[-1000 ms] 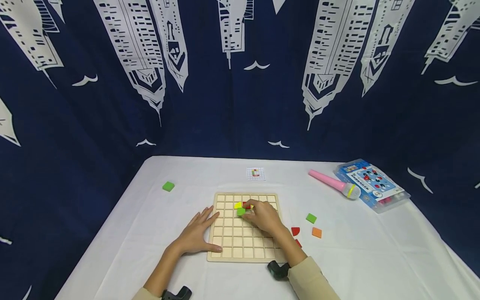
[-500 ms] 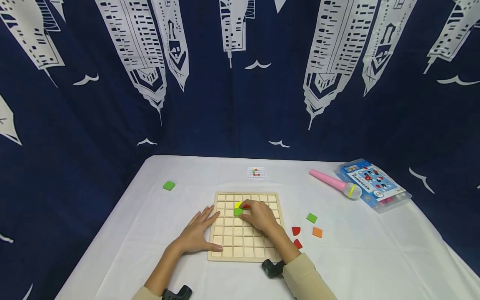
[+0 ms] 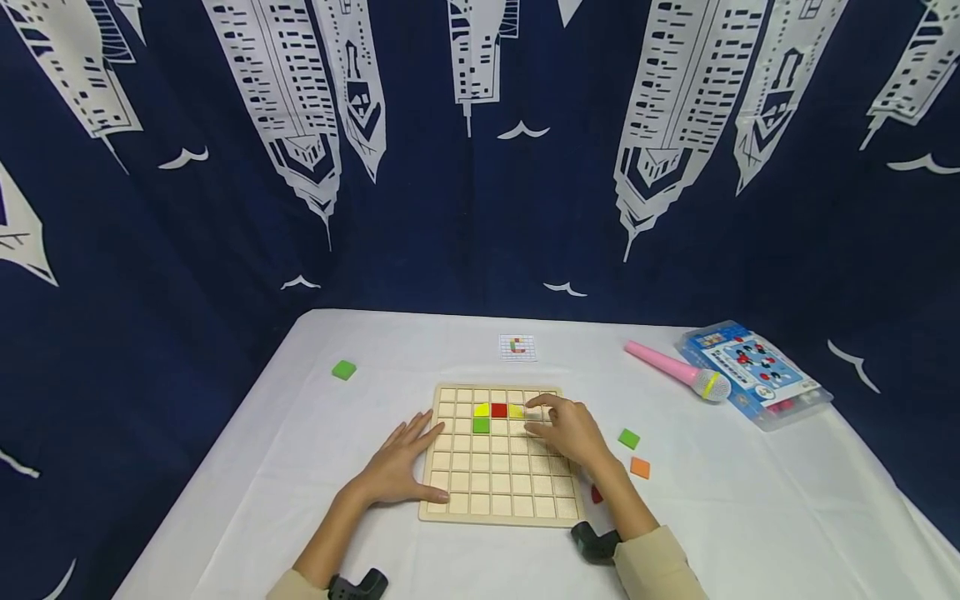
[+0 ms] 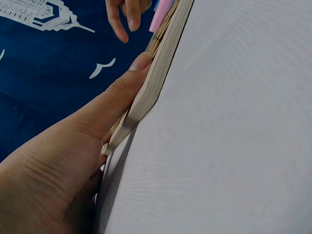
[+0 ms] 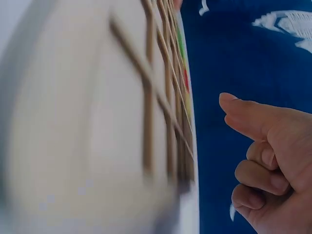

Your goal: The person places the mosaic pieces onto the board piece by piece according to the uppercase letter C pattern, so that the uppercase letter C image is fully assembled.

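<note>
A wooden grid board (image 3: 480,483) lies on the white table. In its upper rows sit a yellow piece (image 3: 482,410), a red square (image 3: 498,410) and a second yellow piece (image 3: 517,412) side by side, with a green square (image 3: 481,426) below the first yellow one. My left hand (image 3: 393,471) rests on the board's left edge, fingers spread, its thumb (image 4: 122,90) over the rim in the left wrist view. My right hand (image 3: 570,429) hovers over the board's upper right side, holding nothing. Its lower fingers are loosely curled in the right wrist view.
Right of the board lie a green tile (image 3: 629,438), an orange tile (image 3: 640,467) and a red piece (image 3: 597,494) partly behind my forearm. Another green tile (image 3: 343,370) lies far left. Behind are a pattern card (image 3: 517,347), a pink toy microphone (image 3: 663,362) and a plastic case (image 3: 753,375).
The green square has settled into the cell below the left yellow piece and been let go. My right hand has moved right, uncovering the red square and right yellow piece. My left hand stays put.
</note>
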`<state>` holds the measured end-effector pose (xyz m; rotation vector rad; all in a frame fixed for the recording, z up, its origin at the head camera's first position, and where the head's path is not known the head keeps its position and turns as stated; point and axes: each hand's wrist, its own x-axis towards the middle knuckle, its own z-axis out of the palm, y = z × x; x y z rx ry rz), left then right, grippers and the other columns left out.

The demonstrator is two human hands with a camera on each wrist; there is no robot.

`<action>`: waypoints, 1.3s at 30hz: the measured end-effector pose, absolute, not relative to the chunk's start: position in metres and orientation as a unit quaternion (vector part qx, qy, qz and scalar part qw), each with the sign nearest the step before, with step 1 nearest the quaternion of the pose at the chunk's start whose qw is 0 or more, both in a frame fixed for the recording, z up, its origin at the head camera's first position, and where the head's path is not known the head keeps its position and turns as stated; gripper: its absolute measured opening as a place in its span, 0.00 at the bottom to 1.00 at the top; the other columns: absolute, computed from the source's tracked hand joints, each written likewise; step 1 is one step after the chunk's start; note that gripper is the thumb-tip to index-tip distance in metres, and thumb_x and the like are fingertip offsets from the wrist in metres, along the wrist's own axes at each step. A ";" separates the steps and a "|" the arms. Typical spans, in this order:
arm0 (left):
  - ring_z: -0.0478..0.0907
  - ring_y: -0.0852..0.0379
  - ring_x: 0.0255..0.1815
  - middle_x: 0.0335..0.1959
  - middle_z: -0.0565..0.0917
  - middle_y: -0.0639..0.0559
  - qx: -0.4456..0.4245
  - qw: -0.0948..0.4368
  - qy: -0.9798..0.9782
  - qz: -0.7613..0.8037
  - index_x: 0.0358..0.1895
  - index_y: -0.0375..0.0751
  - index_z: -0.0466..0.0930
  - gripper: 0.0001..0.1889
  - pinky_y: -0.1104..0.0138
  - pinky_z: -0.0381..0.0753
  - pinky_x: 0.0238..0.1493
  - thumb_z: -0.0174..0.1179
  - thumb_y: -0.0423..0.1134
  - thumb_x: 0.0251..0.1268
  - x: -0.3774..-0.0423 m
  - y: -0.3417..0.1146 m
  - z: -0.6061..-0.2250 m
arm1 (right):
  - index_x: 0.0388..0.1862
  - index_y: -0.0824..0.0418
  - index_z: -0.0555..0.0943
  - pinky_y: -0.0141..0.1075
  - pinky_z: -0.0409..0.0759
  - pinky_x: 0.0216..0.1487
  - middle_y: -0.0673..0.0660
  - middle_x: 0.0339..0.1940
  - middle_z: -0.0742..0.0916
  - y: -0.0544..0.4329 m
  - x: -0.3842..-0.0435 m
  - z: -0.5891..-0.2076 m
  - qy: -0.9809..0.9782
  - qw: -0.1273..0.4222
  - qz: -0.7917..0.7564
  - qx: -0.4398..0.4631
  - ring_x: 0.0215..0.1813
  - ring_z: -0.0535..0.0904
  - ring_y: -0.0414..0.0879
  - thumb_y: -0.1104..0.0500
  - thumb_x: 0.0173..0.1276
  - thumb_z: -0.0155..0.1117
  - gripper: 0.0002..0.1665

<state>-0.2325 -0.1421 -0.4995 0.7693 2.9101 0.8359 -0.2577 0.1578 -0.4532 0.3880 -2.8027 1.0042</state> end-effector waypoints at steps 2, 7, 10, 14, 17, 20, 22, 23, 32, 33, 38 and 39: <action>0.41 0.49 0.73 0.73 0.48 0.47 0.246 0.010 0.932 0.265 0.70 0.44 0.58 0.60 0.53 0.40 0.71 0.64 0.74 0.29 -0.233 -0.141 -0.500 | 0.45 0.56 0.82 0.29 0.51 0.14 0.46 0.10 0.61 0.175 -0.255 -0.451 -0.933 0.076 0.329 0.126 0.15 0.51 0.39 0.54 0.54 0.72 0.19; 0.41 0.49 0.73 0.74 0.48 0.47 0.248 0.010 0.934 0.258 0.71 0.44 0.57 0.60 0.54 0.40 0.71 0.63 0.75 0.30 -0.232 -0.141 -0.500 | 0.45 0.57 0.82 0.30 0.54 0.13 0.47 0.10 0.62 0.224 -0.245 -0.447 -0.938 0.090 0.319 0.105 0.15 0.53 0.39 0.55 0.54 0.72 0.19; 0.41 0.49 0.73 0.74 0.48 0.47 0.247 0.007 0.933 0.260 0.70 0.44 0.57 0.60 0.54 0.40 0.71 0.64 0.74 0.30 -0.232 -0.141 -0.500 | 0.45 0.58 0.82 0.31 0.55 0.14 0.48 0.11 0.63 0.252 -0.240 -0.449 -0.942 0.099 0.311 0.076 0.15 0.54 0.39 0.56 0.54 0.72 0.19; 0.41 0.50 0.73 0.74 0.48 0.48 0.249 0.005 0.933 0.260 0.70 0.44 0.57 0.60 0.54 0.40 0.71 0.65 0.74 0.30 -0.233 -0.142 -0.499 | 0.47 0.60 0.81 0.31 0.54 0.14 0.49 0.11 0.63 0.278 -0.234 -0.456 -0.951 0.086 0.297 0.034 0.15 0.55 0.41 0.56 0.56 0.70 0.20; 0.40 0.50 0.73 0.74 0.48 0.47 0.251 0.008 0.933 0.258 0.70 0.44 0.57 0.60 0.54 0.40 0.71 0.64 0.74 0.30 -0.234 -0.142 -0.499 | 0.48 0.61 0.80 0.31 0.54 0.14 0.49 0.11 0.63 0.288 -0.232 -0.461 -0.953 0.061 0.296 0.017 0.15 0.56 0.42 0.54 0.56 0.69 0.21; 0.40 0.50 0.73 0.74 0.48 0.47 0.252 0.008 0.932 0.260 0.70 0.44 0.57 0.60 0.54 0.40 0.71 0.64 0.73 0.31 -0.234 -0.141 -0.499 | 0.48 0.61 0.80 0.32 0.55 0.16 0.50 0.12 0.64 0.293 -0.232 -0.465 -0.953 0.041 0.299 0.009 0.17 0.57 0.43 0.52 0.55 0.70 0.23; 0.41 0.49 0.73 0.73 0.48 0.47 0.252 0.006 0.931 0.263 0.70 0.44 0.57 0.59 0.54 0.40 0.71 0.65 0.73 0.31 -0.233 -0.141 -0.498 | 0.47 0.62 0.80 0.33 0.55 0.18 0.50 0.14 0.64 0.295 -0.232 -0.467 -0.954 0.032 0.298 0.005 0.19 0.57 0.43 0.52 0.55 0.70 0.23; 0.41 0.49 0.73 0.74 0.48 0.47 0.252 0.006 0.931 0.262 0.70 0.44 0.57 0.59 0.54 0.40 0.71 0.65 0.73 0.31 -0.233 -0.140 -0.499 | 0.47 0.62 0.80 0.33 0.55 0.19 0.50 0.14 0.64 0.296 -0.233 -0.468 -0.955 0.029 0.296 0.002 0.20 0.57 0.43 0.52 0.55 0.70 0.23; 0.41 0.50 0.73 0.74 0.48 0.47 0.249 0.005 0.934 0.257 0.70 0.44 0.58 0.60 0.54 0.40 0.71 0.64 0.75 0.30 -0.234 -0.142 -0.500 | 0.45 0.63 0.81 0.33 0.57 0.19 0.51 0.14 0.66 0.290 -0.238 -0.468 -0.958 0.042 0.285 0.003 0.20 0.59 0.44 0.55 0.55 0.70 0.20; 0.40 0.50 0.73 0.74 0.48 0.47 0.250 0.005 0.934 0.257 0.70 0.44 0.58 0.60 0.54 0.40 0.71 0.64 0.74 0.30 -0.234 -0.142 -0.500 | 0.45 0.63 0.81 0.33 0.57 0.18 0.51 0.14 0.66 0.285 -0.239 -0.467 -0.957 0.047 0.285 0.008 0.19 0.59 0.44 0.55 0.55 0.70 0.19; 0.41 0.49 0.73 0.73 0.48 0.45 0.251 0.005 0.933 0.259 0.70 0.42 0.57 0.60 0.54 0.40 0.71 0.65 0.74 0.30 -0.233 -0.142 -0.499 | 0.42 0.61 0.82 0.32 0.56 0.16 0.50 0.12 0.65 0.250 -0.241 -0.458 -0.956 0.063 0.284 0.049 0.16 0.58 0.41 0.55 0.53 0.72 0.18; 0.41 0.49 0.73 0.73 0.48 0.45 0.251 0.007 0.933 0.258 0.70 0.42 0.57 0.60 0.54 0.40 0.71 0.65 0.74 0.30 -0.233 -0.142 -0.499 | 0.42 0.60 0.82 0.32 0.56 0.15 0.49 0.11 0.65 0.241 -0.241 -0.457 -0.955 0.064 0.284 0.060 0.15 0.57 0.41 0.55 0.53 0.72 0.18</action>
